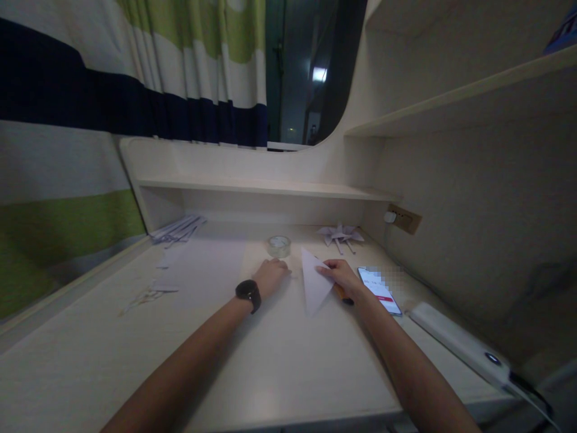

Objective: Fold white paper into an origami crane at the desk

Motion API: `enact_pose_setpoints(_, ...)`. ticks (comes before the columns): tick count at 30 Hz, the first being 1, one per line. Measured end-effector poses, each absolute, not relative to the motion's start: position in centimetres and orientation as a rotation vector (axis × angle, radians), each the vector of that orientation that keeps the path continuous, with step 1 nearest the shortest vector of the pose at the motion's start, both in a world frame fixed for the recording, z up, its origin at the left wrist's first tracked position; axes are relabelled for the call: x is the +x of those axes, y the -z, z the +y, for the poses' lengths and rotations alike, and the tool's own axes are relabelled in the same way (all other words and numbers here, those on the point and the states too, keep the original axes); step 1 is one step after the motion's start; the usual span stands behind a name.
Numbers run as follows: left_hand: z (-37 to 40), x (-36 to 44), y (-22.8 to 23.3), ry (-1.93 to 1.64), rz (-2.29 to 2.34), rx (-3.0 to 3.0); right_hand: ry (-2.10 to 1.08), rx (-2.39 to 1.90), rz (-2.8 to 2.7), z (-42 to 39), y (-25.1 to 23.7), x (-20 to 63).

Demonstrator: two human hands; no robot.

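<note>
Folded white paper in a pointed triangular shape [313, 282] lies on the pale wooden desk [279, 373], between the two hands and closer to the right one, its tip pointing toward the person. Behind the desk hangs a striped curtain of white, green and navy bands [90, 90], and a low cream shelf [261, 187] runs along the back of the desk beneath a dark window. A large flat sheet of white paper [207, 258] lies to the left of the left hand, with a bundle of paper strips [178, 228] further back near the curtain. A long white power strip [455, 340] lies at the desk's right edge, and a smartphone with a lit screen [381, 290] lies just beside the right hand. The left hand [270, 275], a black wristwatch [249, 293] on its wrist, rests palm down on the desk with fingers loosely curled, holding nothing, just apart from the folded paper's left edge. The right hand [342, 276] presses its fingertips on the folded paper's upper right edge, fingers bent, and seems to grip a small dark object with an orange part [343, 296] beneath the palm. A folded paper crane [340, 234] sits near the back, and a clear roll of tape [279, 245] stands just beyond the left hand.
</note>
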State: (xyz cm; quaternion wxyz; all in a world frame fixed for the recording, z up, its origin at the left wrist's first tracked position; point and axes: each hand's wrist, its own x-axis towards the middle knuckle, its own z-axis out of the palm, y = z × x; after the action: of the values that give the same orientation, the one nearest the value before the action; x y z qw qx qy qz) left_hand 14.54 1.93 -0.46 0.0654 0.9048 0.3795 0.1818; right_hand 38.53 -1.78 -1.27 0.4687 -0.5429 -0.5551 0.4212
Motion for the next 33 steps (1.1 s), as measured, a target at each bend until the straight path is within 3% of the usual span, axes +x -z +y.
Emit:
enact_pose_setpoints(4, 1.2, 14.2, 0.7, -0.889, 1.205, 2.228, -1.076, -1.271, -1.300, -2.4, 0.9, 36.4)
enact_pose_setpoints(8, -0.6, 13.2, 1.0, -0.826, 0.963, 1.708, -1.047, -1.194, -1.269, -3.3, 1.1, 33.1)
enact_pose_setpoints(14, -3.5, 12.2, 1.1, -1.008, 1.110, 2.019, -0.737, -1.287, -1.266, -4.7, 1.5, 29.8)
enact_pose_setpoints(20, -5.0, 12.5, 1.0, -1.033, 1.004, 2.343, -1.099, -0.952, -1.068, -5.2, 1.4, 28.0)
enact_pose_setpoints(23, -4.3, 12.4, 1.4, -1.101, 1.056, 2.305, -1.129, -0.948, -1.093, -5.4, 1.0, 28.2)
enact_pose_setpoints(29, -2.6, 11.8, 1.6, -1.146, 0.958, 1.992, -0.567, -1.161, -1.347, -5.1, 1.1, 30.0)
enact_pose_setpoints(33, -2.4, 12.1, 2.1, -1.170, 0.845, 1.758, -0.936, -1.182, -1.205, -4.4, 2.0, 29.9)
